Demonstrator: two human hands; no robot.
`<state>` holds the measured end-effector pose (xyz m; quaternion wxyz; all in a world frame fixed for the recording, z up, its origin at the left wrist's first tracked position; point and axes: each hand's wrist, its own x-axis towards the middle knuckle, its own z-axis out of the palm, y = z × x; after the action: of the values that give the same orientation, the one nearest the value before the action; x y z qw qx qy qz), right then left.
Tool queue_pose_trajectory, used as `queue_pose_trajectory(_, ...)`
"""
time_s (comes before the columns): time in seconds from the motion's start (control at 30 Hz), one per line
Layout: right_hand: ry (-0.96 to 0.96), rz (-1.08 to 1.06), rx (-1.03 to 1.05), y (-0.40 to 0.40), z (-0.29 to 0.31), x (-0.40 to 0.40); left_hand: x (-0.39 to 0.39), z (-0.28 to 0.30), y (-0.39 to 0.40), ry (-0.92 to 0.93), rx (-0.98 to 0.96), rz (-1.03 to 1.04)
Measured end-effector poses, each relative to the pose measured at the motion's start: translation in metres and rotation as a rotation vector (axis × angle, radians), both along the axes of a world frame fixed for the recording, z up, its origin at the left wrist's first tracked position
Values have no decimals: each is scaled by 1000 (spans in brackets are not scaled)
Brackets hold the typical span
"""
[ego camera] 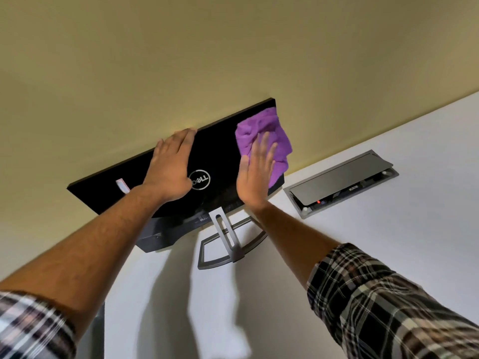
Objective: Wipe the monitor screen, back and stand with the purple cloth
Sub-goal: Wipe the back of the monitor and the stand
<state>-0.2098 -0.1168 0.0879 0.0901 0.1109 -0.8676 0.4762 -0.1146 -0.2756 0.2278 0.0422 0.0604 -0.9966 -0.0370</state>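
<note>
Head view: monitor [220, 156] back faces the camera, long axis slanting up-right; right hand's [255, 174] straight fingers [261, 149] press purple cloth [269, 136].

One monitor [220, 154] on one stand [228, 244]. One cloth [261, 136]. Two hands: left hand [172, 165], right hand [255, 174]. One cable box [342, 182] set in one table [388, 242]. One dark box [155, 238], perhaps a small computer. One label [121, 186].

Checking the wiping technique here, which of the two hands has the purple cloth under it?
The right hand: its straight fingers press the purple cloth flat against the monitor back. The left hand touches bare black plastic near the top edge, beside the logo.
</note>
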Motion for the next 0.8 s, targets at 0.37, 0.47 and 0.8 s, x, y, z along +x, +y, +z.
queue_pose_trajectory(0.37,144,-30,181,-16,38,-18,8,-4,3,82,-42,-9)
queue_pose_trajectory(0.47,153,-15,199,-14,38,-16,15,1,-3,107,-28,3)
queue_pose_trajectory(0.8,134,-19,194,-14,39,-17,73,16,-56,102,-3,126)
